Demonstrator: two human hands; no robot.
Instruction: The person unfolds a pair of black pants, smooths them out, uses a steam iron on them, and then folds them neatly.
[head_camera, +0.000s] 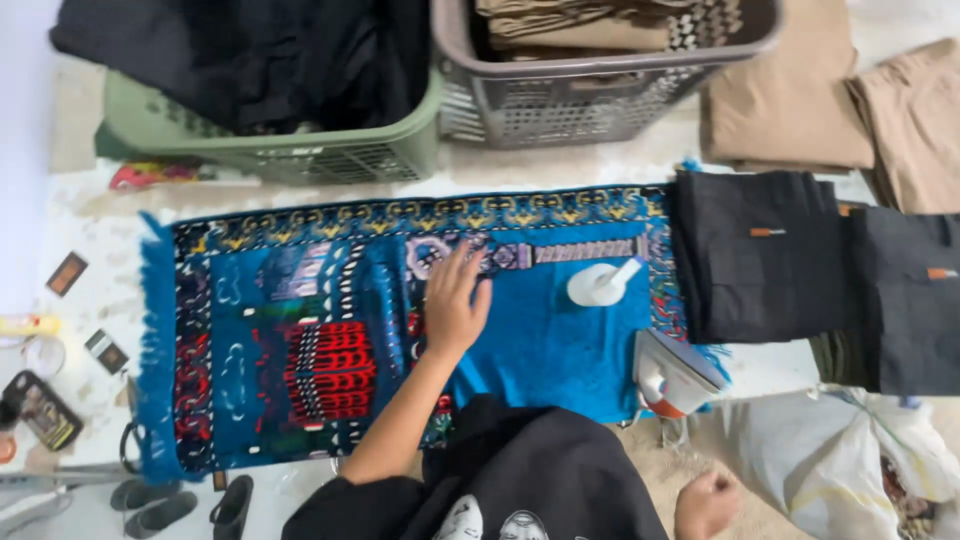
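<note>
My left hand (455, 305) lies flat in the middle of the frame, fingers spread and relaxed, palm down on the blue patterned rug (560, 350). It grasps nothing; it only presses the rug. My right hand (706, 503) is at the lower right of the frame, near my knee, closed into a loose fist with nothing visible inside it.

The rug is spread over the floor across the centre of the frame, with a fringe on its left edge. On its right part stands a white spray bottle (600, 282), just beside my left hand, and an iron (672, 375) rests at the lower right corner of the rug.

At the right of the rug lie folded black trousers (760, 255), touching its edge. Above them are folded beige clothes (790, 100). At the top, a green basket (300, 150) holds dark clothes, and a grey basket (580, 100) holds beige ones.
</note>
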